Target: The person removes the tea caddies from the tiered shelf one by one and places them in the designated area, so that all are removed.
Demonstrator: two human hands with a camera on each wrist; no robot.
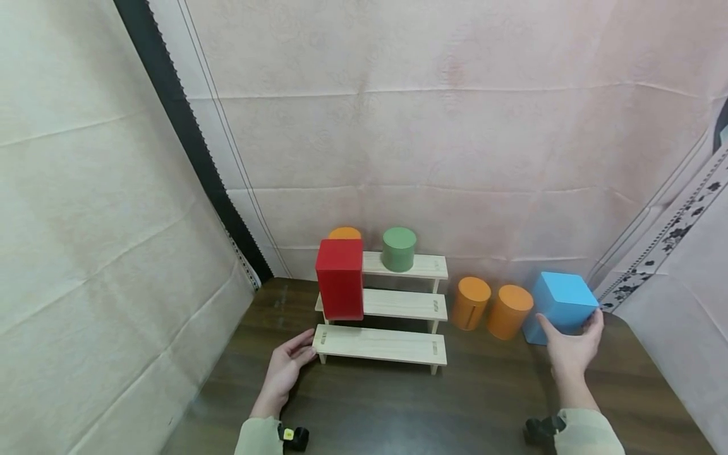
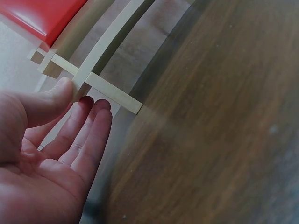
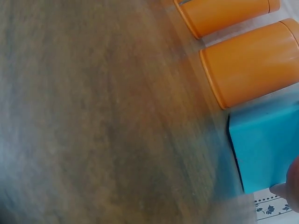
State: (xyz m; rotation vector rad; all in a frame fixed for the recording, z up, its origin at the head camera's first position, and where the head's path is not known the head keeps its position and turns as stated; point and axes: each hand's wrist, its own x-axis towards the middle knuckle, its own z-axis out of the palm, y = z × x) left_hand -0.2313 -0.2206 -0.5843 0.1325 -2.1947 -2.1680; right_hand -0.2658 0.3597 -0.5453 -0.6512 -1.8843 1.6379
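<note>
My left hand is at the left end of the three-step wooden stand. In the left wrist view, the thumb of that hand lies on the end of the lowest board, with the fingertips beneath it. My right hand grips the blue block from the front, thumb at its left and fingers at its right. A red block stands upright on the stand's left side, partly hiding an orange cylinder. On the top step sits a green cylinder.
Two orange cylinders, one nearer the stand and the other beside the blue block, stand on the dark wooden table. Pale cloth hangs behind the table and along both sides.
</note>
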